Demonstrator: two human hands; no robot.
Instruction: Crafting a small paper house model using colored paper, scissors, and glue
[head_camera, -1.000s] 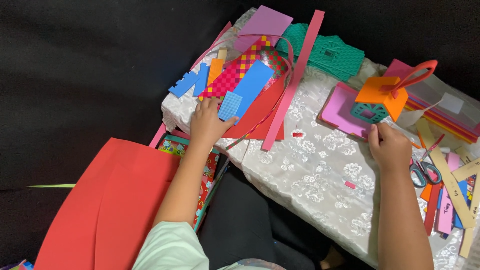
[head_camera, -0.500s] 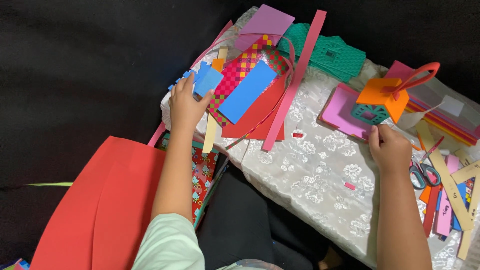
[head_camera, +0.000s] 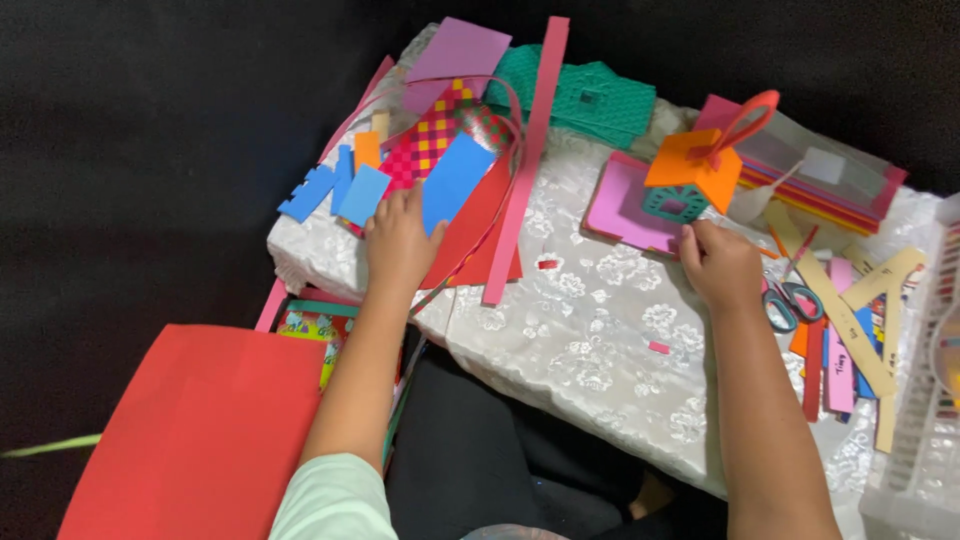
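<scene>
Black cloth surrounded the small lace-covered white table (head_camera: 600, 330), where the left hand (head_camera: 400, 240) pressed spread fingers on a light blue paper rectangle (head_camera: 363, 195) near the edge, liable to slide off, while the right hand (head_camera: 722, 265) rested curled beside the orange-roofed paper house (head_camera: 690, 180).

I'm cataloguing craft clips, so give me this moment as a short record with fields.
Surface: low table under a white lace cloth
Left hand: flat on the pile of coloured paper pieces, beside a blue paper rectangle
Right hand: resting by a small paper house with an orange roof
Nearby: scissors, long pink paper strip, large red sheet lower left
</scene>
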